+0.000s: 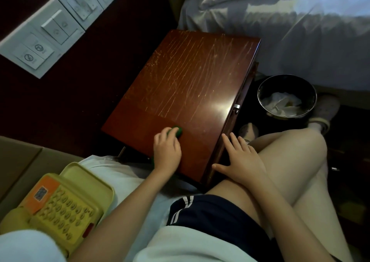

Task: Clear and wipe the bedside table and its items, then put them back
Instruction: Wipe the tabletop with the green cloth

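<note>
The bedside table point(192, 81) is a reddish-brown wooden top, bare, with wet streaks across its far part. My left hand point(167, 151) lies on its near left area, fingers curled over a small green cloth or sponge point(177, 131) that shows beyond the fingertips. My right hand point(240, 161) rests flat with spread fingers on my knee, against the table's front edge. A yellow telephone point(62, 205) with an orange label lies on the white bed surface at lower left.
A round metal waste bin point(287, 96) with crumpled paper stands on the floor right of the table. White bedding point(280, 21) fills the upper right. A panel of wall switches point(50, 27) is at upper left. My crossed legs occupy the lower right.
</note>
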`<state>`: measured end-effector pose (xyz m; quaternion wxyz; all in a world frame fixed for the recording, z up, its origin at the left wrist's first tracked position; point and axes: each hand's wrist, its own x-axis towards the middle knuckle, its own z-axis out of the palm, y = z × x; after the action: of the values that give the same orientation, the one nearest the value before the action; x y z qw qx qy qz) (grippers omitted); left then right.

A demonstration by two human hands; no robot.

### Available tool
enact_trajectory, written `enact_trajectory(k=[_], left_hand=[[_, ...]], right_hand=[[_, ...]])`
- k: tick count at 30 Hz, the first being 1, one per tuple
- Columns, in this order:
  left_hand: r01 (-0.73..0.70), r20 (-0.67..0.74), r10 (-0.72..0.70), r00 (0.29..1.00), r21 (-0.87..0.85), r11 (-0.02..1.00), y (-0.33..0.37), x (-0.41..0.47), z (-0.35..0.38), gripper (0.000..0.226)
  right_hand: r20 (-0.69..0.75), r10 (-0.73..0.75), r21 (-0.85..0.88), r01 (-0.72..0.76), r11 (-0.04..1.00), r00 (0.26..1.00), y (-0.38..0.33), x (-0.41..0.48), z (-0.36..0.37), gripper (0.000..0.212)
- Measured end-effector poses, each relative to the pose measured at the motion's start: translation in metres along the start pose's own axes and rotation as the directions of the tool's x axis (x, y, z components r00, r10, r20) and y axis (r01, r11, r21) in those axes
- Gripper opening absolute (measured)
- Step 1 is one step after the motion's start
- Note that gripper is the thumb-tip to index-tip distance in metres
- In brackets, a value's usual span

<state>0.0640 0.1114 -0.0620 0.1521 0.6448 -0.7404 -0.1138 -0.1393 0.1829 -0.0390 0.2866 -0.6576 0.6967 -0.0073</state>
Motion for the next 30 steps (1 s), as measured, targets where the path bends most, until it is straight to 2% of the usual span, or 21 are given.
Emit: enact_trajectory(k=[3,6,10,13,17,22,24,27,30], left_hand=[[0.126,-0.044,-0.124,0.991,0.032,0.992,0.003,0.022,-0.001,0.038],[0.152,-0.056,-0.149,0.987,0.053,0.987,0.019,0.029,0.005,0.038],[-0.040,-0.046,0.044,0.998,0.082,0.996,0.040,0.019,0.013,0.035],[-0.187,0.010,0.187,0.982,0.037,0.982,0.048,-0.003,0.017,0.036],[-0.403,0.126,0.393,0.911,0.063,0.913,0.031,-0.037,0.015,0.044],[-0.524,0.156,0.512,0.845,0.042,0.851,-0.001,-0.037,0.003,0.043],[-0.456,0.118,0.449,0.886,0.037,0.889,-0.007,-0.027,-0.001,0.041],[-0.247,0.060,0.244,0.968,0.042,0.968,-0.001,-0.009,0.001,0.037],[-0.112,0.022,0.110,0.994,0.077,0.991,0.013,0.004,0.008,0.037]], right_hand=[[-0.001,0.001,-0.001,-0.001,1.000,1.000,-0.003,0.003,0.001,0.093],[-0.002,-0.001,-0.015,0.001,1.000,1.000,-0.007,0.006,0.002,0.093],[-0.028,-0.002,-0.053,0.000,0.999,1.000,-0.011,0.006,0.002,0.093],[-0.040,0.007,-0.080,-0.010,0.997,0.999,-0.011,0.006,0.002,0.093],[-0.002,0.033,-0.057,-0.033,0.998,0.999,-0.009,0.009,0.002,0.093],[0.022,0.039,-0.070,-0.037,0.997,0.999,-0.008,0.010,0.002,0.095],[0.027,0.039,-0.071,-0.037,0.997,0.999,-0.007,0.009,0.002,0.094],[0.030,0.041,-0.074,-0.039,0.996,0.999,-0.009,0.008,0.001,0.094],[0.030,0.048,-0.075,-0.045,0.996,0.998,-0.010,0.008,0.001,0.094]])
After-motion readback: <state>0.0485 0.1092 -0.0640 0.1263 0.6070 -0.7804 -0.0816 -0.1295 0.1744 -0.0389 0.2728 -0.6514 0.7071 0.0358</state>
